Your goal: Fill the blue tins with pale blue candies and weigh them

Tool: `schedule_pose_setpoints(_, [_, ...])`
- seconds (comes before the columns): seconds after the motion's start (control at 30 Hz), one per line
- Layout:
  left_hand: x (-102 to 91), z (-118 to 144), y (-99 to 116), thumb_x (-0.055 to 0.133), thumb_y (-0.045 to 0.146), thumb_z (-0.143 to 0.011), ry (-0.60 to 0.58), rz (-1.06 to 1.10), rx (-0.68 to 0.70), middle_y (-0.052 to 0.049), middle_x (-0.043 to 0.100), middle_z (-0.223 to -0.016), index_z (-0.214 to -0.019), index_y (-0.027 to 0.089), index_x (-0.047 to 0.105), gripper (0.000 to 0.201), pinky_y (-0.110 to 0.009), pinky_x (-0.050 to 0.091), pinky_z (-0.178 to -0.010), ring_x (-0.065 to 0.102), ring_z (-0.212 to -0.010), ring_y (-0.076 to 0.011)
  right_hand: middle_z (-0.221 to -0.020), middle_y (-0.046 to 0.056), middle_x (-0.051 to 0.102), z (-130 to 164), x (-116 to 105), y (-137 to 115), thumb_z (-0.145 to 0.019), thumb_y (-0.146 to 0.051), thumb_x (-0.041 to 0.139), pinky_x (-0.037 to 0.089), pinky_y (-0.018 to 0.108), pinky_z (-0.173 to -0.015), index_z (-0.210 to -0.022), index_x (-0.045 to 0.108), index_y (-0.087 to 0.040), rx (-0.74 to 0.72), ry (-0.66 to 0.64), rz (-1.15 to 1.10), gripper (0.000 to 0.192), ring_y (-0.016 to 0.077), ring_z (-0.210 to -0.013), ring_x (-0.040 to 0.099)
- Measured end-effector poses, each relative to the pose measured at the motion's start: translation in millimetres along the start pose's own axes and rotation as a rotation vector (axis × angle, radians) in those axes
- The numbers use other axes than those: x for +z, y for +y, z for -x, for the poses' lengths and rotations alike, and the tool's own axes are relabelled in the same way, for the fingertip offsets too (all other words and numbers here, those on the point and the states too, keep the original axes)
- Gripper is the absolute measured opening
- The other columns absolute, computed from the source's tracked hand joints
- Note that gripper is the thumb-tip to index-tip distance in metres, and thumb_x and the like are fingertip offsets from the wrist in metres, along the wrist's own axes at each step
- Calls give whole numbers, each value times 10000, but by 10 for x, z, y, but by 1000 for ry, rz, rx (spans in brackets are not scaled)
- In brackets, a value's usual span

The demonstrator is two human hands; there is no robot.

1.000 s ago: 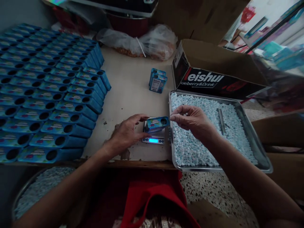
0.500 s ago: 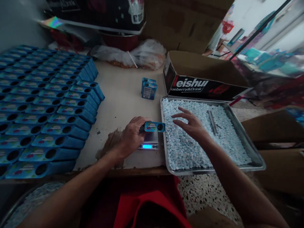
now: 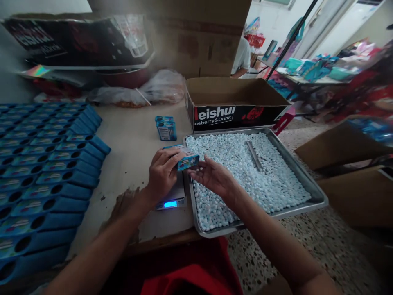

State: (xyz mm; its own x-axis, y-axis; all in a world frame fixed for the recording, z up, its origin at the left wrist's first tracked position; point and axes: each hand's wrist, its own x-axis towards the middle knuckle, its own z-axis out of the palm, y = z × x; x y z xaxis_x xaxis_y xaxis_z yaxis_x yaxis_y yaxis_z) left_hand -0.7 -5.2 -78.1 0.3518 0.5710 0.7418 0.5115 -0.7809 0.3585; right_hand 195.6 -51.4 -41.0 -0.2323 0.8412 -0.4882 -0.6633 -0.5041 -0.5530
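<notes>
— Holding that little blue box [image 3: 186, 159] tipped over, isn't she? See, the left hand [image 3: 162, 174] has its fingers wrapped round the box, just above the small scale [image 3: 171, 200] near the front edge of the table [image 3: 132, 139].

— Yes, and the right hand [image 3: 211, 177] is cupped palm-up right under the box's lower end, fingers loosely curled, a few pale candies [image 3: 199, 169] lying on it. It hangs over the near left corner of the metal tray [image 3: 310, 186].

— That tray is heaped with the same white-blue pellets [image 3: 245, 172], with a metal strip [image 3: 254, 155] lying across them.

— I'd say the box is light, thin and stiff; squeeze the flat faces hard and it may dent. Better gripped by the narrow sides, as she does.

— And the pellets look small, hard and rolly. A cupped palm suits them better than a pinch.

— Rows of open blue boxes [image 3: 55, 164] fill the table's left side, two more boxes [image 3: 166, 128] stand near the middle, and a cardboard carton [image 3: 233, 102] sits behind the tray.

— The scale's display glows blue; I can't read it.
</notes>
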Motion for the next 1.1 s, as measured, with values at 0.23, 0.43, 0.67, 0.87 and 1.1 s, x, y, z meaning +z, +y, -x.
schedule_pose_setpoints(0.23, [-67,60,6,793,334,-823,20,264,-534,-59,747,-1089,-1123,215,715,332,-405,536,-998,686,-1039,-253,-937,134,769,-60,-191,42,-963,-123,540,605,295,-904,-1009,695,-97,-49,15,66,164,175,-888,747])
schedule_pose_setpoints(0.43, [-544,114,-77,877,318,-681,101,686,-968,-23,724,-963,-1013,192,680,406,-357,578,-875,688,-891,-208,-1250,141,707,-32,-304,-304,-886,-224,656,472,577,-1063,-1183,740,-214,-581,322,1408,308,334,-1179,632])
schedule_pose_setpoints(0.67, [-810,44,-547,855,243,-623,225,580,-990,13,682,-893,-1013,201,611,462,-327,547,-826,629,-823,-166,-1196,139,682,-886,355,-582,-979,-281,567,446,448,-1017,-1221,737,-187,-973,193,1976,310,307,-1123,577])
schedule_pose_setpoints(0.87, [-735,250,-204,848,325,-712,-154,683,-967,-16,727,-936,-1089,230,602,460,-386,606,-828,718,-883,-229,-1215,180,615,-1807,855,-495,-999,-297,555,437,455,-944,-1248,719,-190,-957,163,2159,316,346,-1150,508])
schedule_pose_setpoints(1.1, [-682,427,90,779,293,-810,-319,614,-946,-32,750,-1027,-1132,235,623,363,-363,608,-862,735,-947,-228,-1233,189,575,-2094,981,-368,-1031,-241,466,405,501,-914,-1134,704,-192,-992,209,2273,264,356,-1162,443])
